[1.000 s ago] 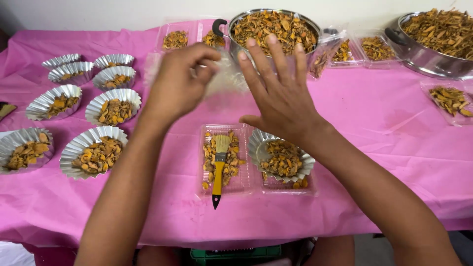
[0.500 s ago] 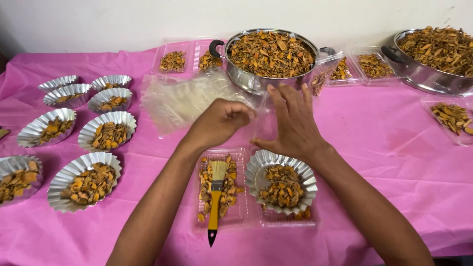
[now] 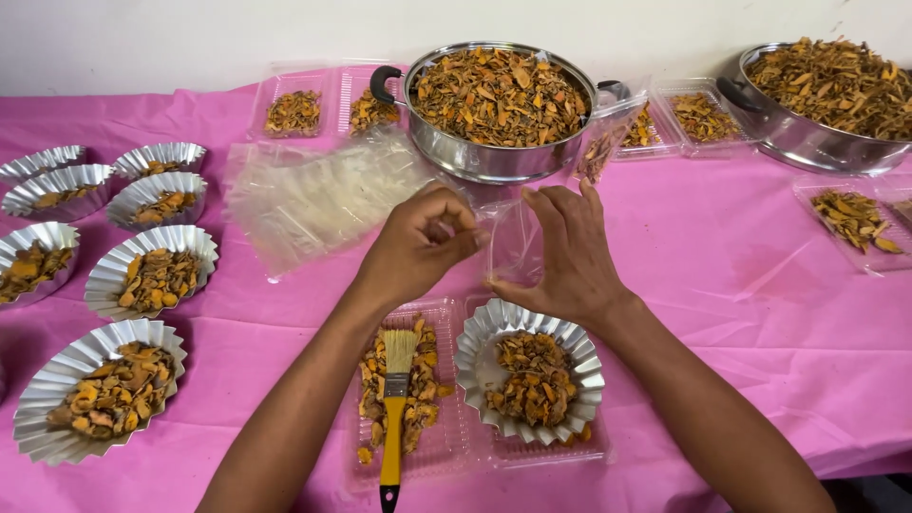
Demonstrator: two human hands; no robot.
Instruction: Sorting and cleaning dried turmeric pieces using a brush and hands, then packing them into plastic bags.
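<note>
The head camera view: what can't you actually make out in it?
- Clear bag, head view: its mouth is hidden between the left hand and right hand.
- Brush: handle end cut off by the bottom edge.
- Right-hand pot: cut off by the right edge.

Small clear plastic bag [image 3: 516, 249]: thin, empty, held upright between both hands above the pink table, slightly crumpled, mouth uppermost.
</note>
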